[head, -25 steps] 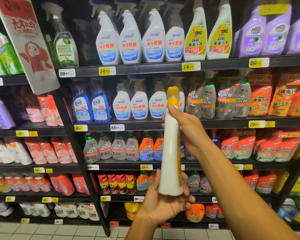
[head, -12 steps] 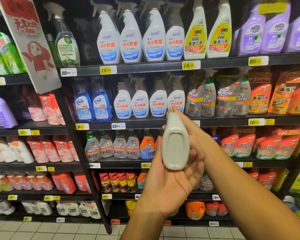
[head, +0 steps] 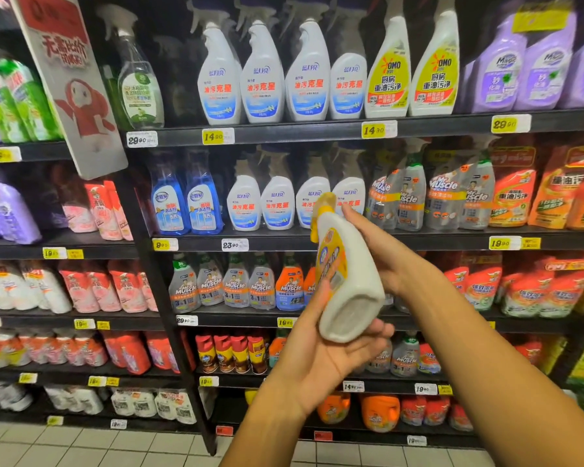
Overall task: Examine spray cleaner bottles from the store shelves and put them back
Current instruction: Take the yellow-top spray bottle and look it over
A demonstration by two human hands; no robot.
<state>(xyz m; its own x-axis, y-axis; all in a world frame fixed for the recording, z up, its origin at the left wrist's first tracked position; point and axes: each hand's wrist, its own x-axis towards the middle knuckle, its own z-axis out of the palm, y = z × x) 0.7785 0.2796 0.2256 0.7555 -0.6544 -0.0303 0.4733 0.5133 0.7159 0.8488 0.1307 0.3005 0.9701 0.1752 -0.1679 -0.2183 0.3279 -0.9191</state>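
Observation:
A white spray cleaner bottle (head: 354, 264) with a yellow label and yellow nozzle is tilted in front of the shelves, its flat base turned toward me. My left hand (head: 321, 362) cradles the base, thumb against the label and fingers under the bottom. From behind, my right hand (head: 381, 254) grips the bottle's upper body just below the nozzle. Rows of white spray bottles (head: 267, 75) and yellow-labelled ones (head: 390, 82) stand on the top shelf.
Black shelves (head: 284, 134) with yellow price tags carry sprays, refill pouches (head: 513, 197) and jugs on several levels. A slanted promotional sign (head: 71, 82) sticks out at upper left. A black upright post (head: 169, 298) divides the bays. Tiled floor (head: 81, 446) lies below.
The bottle stood upright with its side toward me, then tipped until its base faced me; now it is turned so the yellow label and nozzle show. My left hand went from the base's underside to cradling it.

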